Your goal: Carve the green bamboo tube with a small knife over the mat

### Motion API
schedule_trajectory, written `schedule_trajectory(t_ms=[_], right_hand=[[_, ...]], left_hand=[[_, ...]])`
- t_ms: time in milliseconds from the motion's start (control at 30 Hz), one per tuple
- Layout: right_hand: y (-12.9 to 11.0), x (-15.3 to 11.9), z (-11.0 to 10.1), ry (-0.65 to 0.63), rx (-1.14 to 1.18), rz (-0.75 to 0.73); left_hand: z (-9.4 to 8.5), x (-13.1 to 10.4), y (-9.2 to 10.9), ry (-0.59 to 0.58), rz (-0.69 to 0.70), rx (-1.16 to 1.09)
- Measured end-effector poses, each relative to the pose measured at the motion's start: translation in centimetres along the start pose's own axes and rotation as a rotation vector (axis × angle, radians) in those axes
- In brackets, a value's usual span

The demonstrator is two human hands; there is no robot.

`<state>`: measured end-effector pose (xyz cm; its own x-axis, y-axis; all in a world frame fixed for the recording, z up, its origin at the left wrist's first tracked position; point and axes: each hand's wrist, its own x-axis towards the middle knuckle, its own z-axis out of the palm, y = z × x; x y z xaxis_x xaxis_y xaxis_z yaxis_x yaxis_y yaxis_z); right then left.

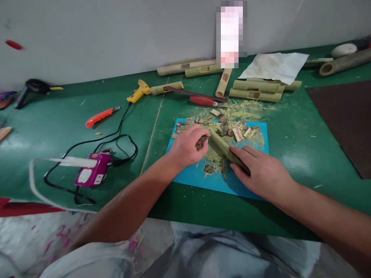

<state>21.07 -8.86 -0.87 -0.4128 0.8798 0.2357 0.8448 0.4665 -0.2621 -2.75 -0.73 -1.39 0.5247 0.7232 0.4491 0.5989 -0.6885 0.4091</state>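
My right hand [261, 170] is wrapped round the lower end of a green bamboo tube [222, 146], which slants up to the left over a blue sheet [188, 175]. Beside the tube's upper end, my left hand [191, 144] is closed, with fingers curled; a small dark piece shows between them, too unclear to name. Bamboo chips and fibres [237, 133] lie heaped on the sheet behind the tube, and more shavings sit beneath it. Just beyond the sheet rests a red-handled knife [203, 101], alongside a long dark flat blade [188, 92].
Cut bamboo tubes [255, 95] lie at the back, some under a white paper [274, 65]. On the left are a yellow glue gun [139, 92], an orange cutter [100, 117] and a purple power socket [94, 170] with cables. A dark board [344, 119] is at right.
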Motion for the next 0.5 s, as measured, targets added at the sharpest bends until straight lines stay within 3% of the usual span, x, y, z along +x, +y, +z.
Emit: schedule_trajectory(t_ms=[167, 367, 500], right_hand=[[-0.1, 0.0, 0.1, 0.023, -0.009, -0.014], [-0.1, -0.1, 0.2, 0.053, -0.035, -0.031], [-0.1, -0.1, 0.2, 0.035, -0.034, -0.026]], left_hand=[[0.1, 0.2, -0.1, 0.007, -0.035, -0.009], [0.7, 0.8, -0.6, 0.104, -0.059, -0.022], [0.8, 0.8, -1.1, 0.078, -0.081, -0.04]])
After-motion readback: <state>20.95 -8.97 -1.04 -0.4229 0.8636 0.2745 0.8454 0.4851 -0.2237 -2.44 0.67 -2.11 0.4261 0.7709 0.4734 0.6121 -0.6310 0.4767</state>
